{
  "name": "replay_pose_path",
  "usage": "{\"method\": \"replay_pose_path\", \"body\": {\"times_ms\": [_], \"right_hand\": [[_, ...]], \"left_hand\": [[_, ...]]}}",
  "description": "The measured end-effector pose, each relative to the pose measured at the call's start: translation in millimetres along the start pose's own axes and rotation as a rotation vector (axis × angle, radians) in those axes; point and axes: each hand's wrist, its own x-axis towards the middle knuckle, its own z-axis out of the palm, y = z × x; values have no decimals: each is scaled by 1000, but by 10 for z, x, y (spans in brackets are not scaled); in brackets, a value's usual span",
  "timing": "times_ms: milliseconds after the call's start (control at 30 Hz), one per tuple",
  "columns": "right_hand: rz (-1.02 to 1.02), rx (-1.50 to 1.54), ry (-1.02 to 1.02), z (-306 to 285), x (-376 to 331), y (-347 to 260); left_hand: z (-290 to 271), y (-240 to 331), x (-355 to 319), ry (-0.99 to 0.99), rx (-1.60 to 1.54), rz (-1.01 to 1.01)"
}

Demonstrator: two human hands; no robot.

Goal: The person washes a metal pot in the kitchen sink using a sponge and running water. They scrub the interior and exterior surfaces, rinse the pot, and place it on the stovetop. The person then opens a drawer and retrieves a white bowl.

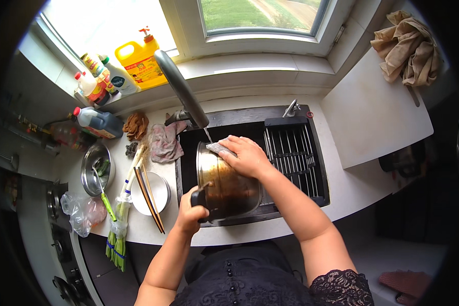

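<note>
A steel pot point(224, 188) is tipped on its side over the dark sink point(239, 120), its mouth facing left. My left hand point(191, 214) grips the pot's black handle at the near rim. My right hand point(247, 155) presses a grey scouring pad point(219, 148) against the pot's upper rim. A thin stream of water falls from the curved steel tap point(181, 89) just beside the pad.
A black dish rack point(296, 153) fills the sink's right half. On the left counter lie a white plate point(160, 191) with chopsticks point(150, 196), green onions point(117, 239), a steel bowl point(92, 171), a rag point(166, 143) and bottles point(99, 122). A yellow jug point(140, 61) stands on the sill.
</note>
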Motion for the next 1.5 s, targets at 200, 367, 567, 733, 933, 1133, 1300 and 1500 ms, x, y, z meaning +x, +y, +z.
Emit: {"method": "replay_pose_path", "body": {"times_ms": [200,367,567,733,933,1133,1300,1500], "right_hand": [[211,1052,-568,-110,252,643],[262,1988,-360,531,-52,960],[430,1979,53,856,-361,786],[253,1212,424,808,-283,495],[42,23,445,548,-182,-183],[-310,-157,553,513,-388,-473],[-375,-234,789,529,-598,73],[-183,226,908,810,-716,640]], "left_hand": [[-286,100,-308,-177,-62,126],[-450,50,-259,-50,-755,222],[-85,275,-42,322,-864,111],[-308,9,392,472,-994,160],[-69,246,755,611,-985,115],[-18,354,832,568,-983,35],[-88,307,732,712,-1050,2],[-341,41,493,606,-1049,51]]}}
